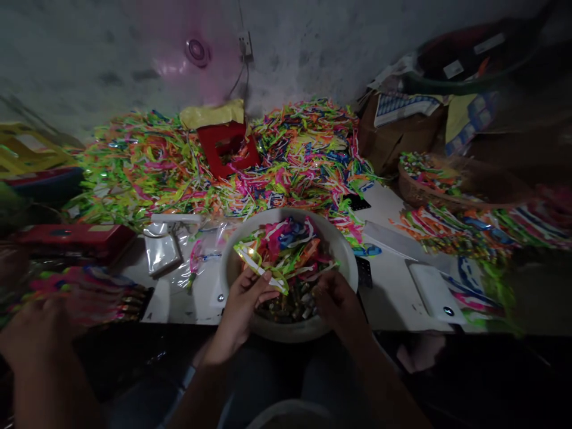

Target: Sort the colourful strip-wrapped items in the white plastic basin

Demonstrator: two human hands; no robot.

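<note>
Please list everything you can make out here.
table: one, white, centre
bowl: one, pale, centre
strips: many, multicoloured, on table and in bowl
small pieces: many, dark, in bowl
box: one, red, amid strips
case: one, red, left
crate: one, yellow, left
basin: one, brown, right
carton: one, brown, back right
flat device: one, white, right
socket: one, pale, wall
other person's hand: one, bare, far left
left hand: one, bare, over bowl, holding strip
right hand: one, bare, over bowl, grip unclear
</note>
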